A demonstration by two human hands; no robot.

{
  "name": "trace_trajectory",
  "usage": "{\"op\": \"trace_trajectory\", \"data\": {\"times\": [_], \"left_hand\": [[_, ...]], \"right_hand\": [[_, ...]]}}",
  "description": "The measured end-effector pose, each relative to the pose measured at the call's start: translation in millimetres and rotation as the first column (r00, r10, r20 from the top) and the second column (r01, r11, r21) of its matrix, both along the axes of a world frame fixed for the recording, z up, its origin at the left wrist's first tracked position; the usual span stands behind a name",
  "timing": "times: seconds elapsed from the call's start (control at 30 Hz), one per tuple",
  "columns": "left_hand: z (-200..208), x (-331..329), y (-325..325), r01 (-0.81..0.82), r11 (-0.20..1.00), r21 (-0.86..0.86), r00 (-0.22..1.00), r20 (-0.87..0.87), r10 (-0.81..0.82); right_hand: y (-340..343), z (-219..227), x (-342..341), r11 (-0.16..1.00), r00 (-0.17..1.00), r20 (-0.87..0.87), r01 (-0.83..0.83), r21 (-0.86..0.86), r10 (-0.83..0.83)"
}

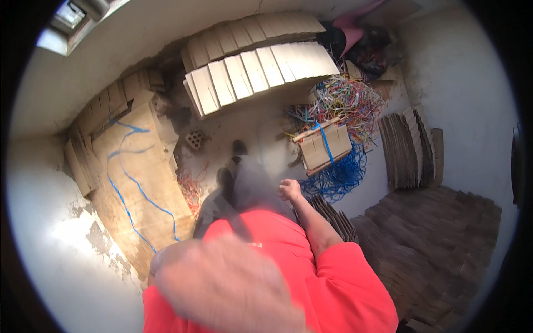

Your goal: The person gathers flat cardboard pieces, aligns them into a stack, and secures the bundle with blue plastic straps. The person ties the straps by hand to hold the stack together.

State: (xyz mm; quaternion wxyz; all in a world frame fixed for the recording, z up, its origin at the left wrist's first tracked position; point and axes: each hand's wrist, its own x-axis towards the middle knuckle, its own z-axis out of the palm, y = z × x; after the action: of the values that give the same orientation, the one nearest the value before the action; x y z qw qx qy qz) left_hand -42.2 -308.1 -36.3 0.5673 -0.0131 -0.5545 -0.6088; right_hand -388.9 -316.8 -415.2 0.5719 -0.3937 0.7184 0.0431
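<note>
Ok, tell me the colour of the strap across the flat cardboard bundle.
The strap is blue, best seen in the head view.

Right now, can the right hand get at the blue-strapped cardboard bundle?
Probably yes: nothing visible blocks the way from the right hand to the blue-strapped cardboard bundle, though stooping may be needed; this single view leaves depth uncertain.

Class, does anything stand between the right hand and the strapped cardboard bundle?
Nothing visible blocks the gap between the right hand and the strapped cardboard bundle; loose blue strapping lies along the bundle's near edge.
</note>
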Motion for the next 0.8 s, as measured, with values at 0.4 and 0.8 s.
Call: {"op": "trace_trajectory", "data": {"times": [0.4,0.8], "left_hand": [[-249.4,1.0,-239.0,-0.601,0.693,-0.398,-0.187,0.913,0.362],[-400.5,24.5,-406.0,-0.577,0.736,-0.354,-0.356,0.920,0.164]], "right_hand": [[-141.5,-34.6,42.9,0.877,0.873,0.128,0.479,-0.046,-0.470],[-310.4,-114.6,104.2,0.743,0.688,0.315,0.663,0.095,-0.654]]}}
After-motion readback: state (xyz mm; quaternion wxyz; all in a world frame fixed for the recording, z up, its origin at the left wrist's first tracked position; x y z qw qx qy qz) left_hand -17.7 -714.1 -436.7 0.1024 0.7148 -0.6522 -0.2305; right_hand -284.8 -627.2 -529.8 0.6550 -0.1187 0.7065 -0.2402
